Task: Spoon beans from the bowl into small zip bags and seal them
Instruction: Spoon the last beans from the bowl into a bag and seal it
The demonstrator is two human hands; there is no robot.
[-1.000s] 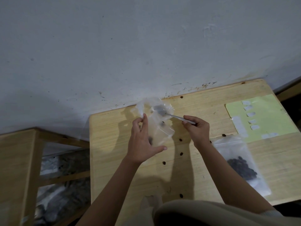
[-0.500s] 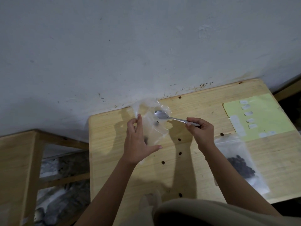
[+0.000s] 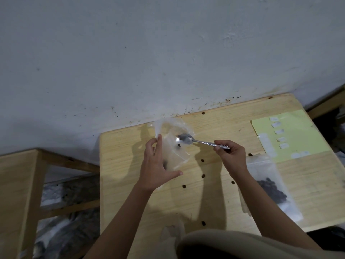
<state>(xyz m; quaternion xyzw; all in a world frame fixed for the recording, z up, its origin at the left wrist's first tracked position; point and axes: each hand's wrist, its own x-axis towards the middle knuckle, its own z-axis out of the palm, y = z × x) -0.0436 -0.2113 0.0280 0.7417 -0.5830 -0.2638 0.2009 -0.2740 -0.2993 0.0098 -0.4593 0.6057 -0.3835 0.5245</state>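
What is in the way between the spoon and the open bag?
Nothing visible. The spoon, held by the right hand, has its bowl right at the mouth of the clear bag, which the left hand holds.

a pale green sheet (image 3: 291,135) lies on the wooden table (image 3: 130,146).

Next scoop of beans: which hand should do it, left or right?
Right. The right hand already grips the spoon, whose bowl looks empty at the bag's mouth. The left hand holds the open bag and should probably keep holding it.
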